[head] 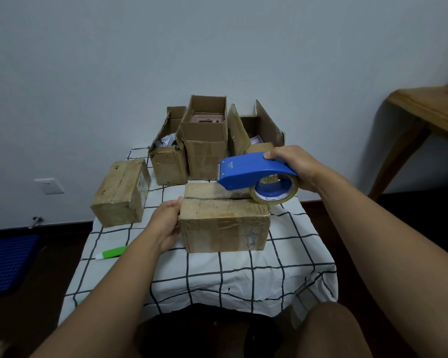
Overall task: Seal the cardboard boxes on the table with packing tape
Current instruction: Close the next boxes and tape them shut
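- Step in hand: taping the top seam of the closed box (224,226), which sits at the middle of the bench (243,275) on its checked cloth.
- The left hand (166,226) presses flat against the box's left side, fingers straight, bracing it.
- The right hand (292,167) grips the blue tape dispenser (254,171) by its rear; the clear tape roll (276,193) rests at the box's far right top edge, with the nose out over the seam.
- Three open boxes (204,140) stand at the back; another closed box (120,193) lies to the left, well apart.
- A green marker (111,252) lies near the left forearm.
- Next move, as judged: draw the dispenser along the seam in a straight line while the left hand resists the pull.
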Demonstrator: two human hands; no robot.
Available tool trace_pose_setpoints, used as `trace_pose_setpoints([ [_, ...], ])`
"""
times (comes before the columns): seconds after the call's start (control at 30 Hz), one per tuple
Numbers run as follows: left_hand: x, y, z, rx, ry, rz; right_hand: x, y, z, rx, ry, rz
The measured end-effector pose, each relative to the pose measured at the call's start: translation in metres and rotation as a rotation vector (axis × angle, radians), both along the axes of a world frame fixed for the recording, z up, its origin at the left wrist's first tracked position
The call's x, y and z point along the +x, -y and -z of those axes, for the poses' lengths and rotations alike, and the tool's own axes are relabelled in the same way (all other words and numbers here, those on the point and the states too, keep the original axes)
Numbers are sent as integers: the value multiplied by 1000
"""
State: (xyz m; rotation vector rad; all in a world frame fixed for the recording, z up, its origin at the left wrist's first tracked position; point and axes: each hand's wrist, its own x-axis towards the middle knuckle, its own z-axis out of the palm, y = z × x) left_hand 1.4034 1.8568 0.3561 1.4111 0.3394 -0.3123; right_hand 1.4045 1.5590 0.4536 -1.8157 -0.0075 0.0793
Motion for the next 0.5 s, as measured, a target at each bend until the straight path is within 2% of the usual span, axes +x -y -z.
trace_pose_setpoints([
  [0.13, -6, 3, -5, -16, -22, -19, 0, 0, 1, 5, -1, 0],
  [0.27, 1, 8, -13, 82, -54, -53, -1, -1, 0, 3, 6, -4],
  [0.37, 8, 10, -17, 197, -73, -157, -1, 0, 1, -5, 12, -2],
  [0.43, 11, 10, -19, 360, 78, -279, -2, 0, 1, -16, 17, -6],
  [0.5, 4, 13, -24, 620, 411, -261, -1, 1, 2, -8, 20, -4],
])
